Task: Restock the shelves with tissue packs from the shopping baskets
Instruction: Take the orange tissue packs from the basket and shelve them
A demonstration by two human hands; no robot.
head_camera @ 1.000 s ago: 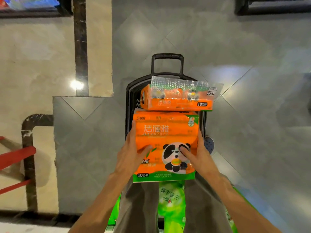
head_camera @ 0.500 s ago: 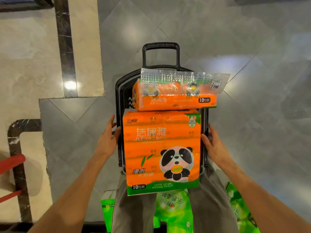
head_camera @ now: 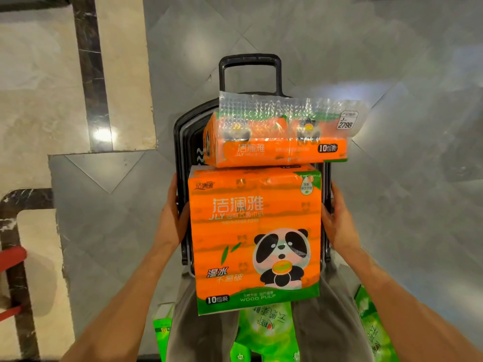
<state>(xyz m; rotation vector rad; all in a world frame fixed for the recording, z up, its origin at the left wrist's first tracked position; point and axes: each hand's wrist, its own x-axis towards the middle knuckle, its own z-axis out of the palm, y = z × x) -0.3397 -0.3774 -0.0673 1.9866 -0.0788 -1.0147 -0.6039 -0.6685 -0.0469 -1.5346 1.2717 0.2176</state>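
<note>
1. The left hand is laid flat against the left side of the panda pack, fingers straight and pointing away from the person; nothing is curled round it, so the grip is released.
2. The right hand is laid the same way against the right side of the pack, fingers extended toward the basket rim; its grip is released too.
3. Between the 2 hands the panda pack, orange with a green lower band marked "10" and "WOOD PULP", lies face up on the black basket.
4. Just beyond the fingertips a 2nd pack, orange with a clear plastic flap and a price tag reading "2798", lies across the far part of the basket, touching the panda pack's far edge.
5. Beyond that the basket's handle is seen over the grey floor.
6. Behind the wrists, near the person's legs, green packs are seen on the floor.
7. Far to the left of the left hand a red bar is partly in view.
</note>
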